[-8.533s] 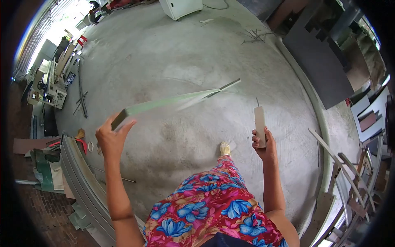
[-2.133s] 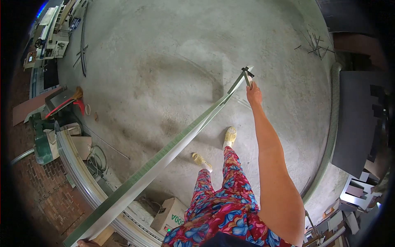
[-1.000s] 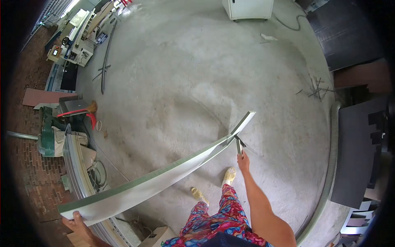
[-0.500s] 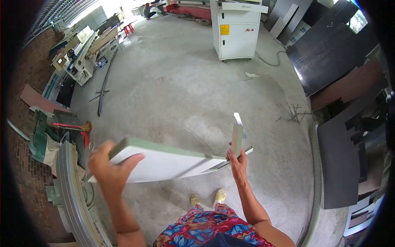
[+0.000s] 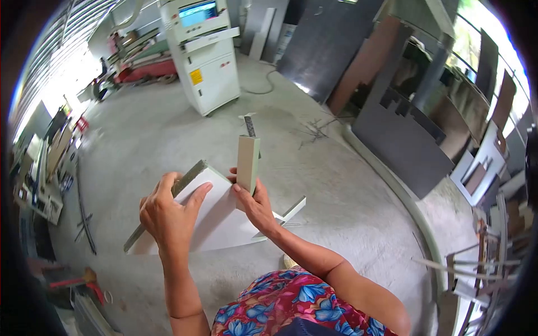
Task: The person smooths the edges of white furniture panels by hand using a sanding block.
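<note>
A large white board (image 5: 216,221) with a grey-green edge is held in front of my body, tilted. My left hand (image 5: 175,210) is closed over its upper left edge, the thumb on the white face. My right hand (image 5: 255,204) is closed round the lower part of an upright narrow board piece (image 5: 247,162), pale with a greenish side. Behind that piece a dark patterned strip (image 5: 250,124) sticks up. Whether the upright piece is joined to the white board cannot be told. A thin white arm (image 5: 294,209) juts out to the right, beyond my right wrist.
A white control cabinet (image 5: 216,78) with a lit screen stands ahead. Dark sheets (image 5: 322,53) lean at the back, and a cut-out grey sheet (image 5: 392,143) leans at right. A hose (image 5: 400,196) runs along the floor there. Thin scraps (image 5: 315,131) lie on the concrete.
My view has turned to the right. The board has swung and tilted with my hands, which are now closer together. Both hands keep their hold.
</note>
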`<state>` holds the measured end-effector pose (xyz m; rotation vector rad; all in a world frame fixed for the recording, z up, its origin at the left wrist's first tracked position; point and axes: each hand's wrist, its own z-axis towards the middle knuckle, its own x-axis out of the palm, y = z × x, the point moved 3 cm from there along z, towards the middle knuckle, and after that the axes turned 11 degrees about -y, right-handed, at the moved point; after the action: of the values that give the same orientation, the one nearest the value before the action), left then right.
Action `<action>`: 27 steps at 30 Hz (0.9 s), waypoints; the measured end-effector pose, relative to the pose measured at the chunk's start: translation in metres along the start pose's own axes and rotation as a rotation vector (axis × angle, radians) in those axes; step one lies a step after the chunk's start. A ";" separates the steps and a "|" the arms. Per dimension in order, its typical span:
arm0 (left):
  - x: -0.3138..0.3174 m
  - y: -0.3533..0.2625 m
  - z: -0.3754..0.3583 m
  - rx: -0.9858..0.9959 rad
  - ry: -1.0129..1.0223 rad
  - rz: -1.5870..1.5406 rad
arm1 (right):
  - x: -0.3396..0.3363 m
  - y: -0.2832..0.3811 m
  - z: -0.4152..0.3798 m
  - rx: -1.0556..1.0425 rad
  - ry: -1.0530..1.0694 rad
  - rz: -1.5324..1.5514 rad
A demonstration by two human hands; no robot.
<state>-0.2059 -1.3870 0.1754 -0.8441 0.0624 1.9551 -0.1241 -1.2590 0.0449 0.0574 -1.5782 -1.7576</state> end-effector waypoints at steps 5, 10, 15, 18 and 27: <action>-0.005 0.007 -0.006 0.088 -0.036 -0.118 | 0.000 -0.010 -0.017 -0.043 -0.093 -0.030; -0.018 0.013 -0.003 0.097 -0.081 -0.426 | 0.002 -0.007 -0.025 -0.068 -0.153 -0.060; -0.052 0.073 -0.022 0.278 -0.624 -0.485 | 0.003 -0.003 -0.024 -0.104 -0.179 -0.044; -0.045 0.132 -0.049 0.024 -0.814 -0.471 | 0.002 0.002 -0.023 -0.114 -0.204 -0.058; 0.078 0.196 -0.097 -0.597 -0.212 -0.866 | -0.025 0.003 0.000 -0.117 -0.237 -0.045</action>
<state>-0.3332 -1.4686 -0.0010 -0.8295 -0.9044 1.2093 -0.1048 -1.2447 0.0368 -0.1793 -1.6453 -1.9466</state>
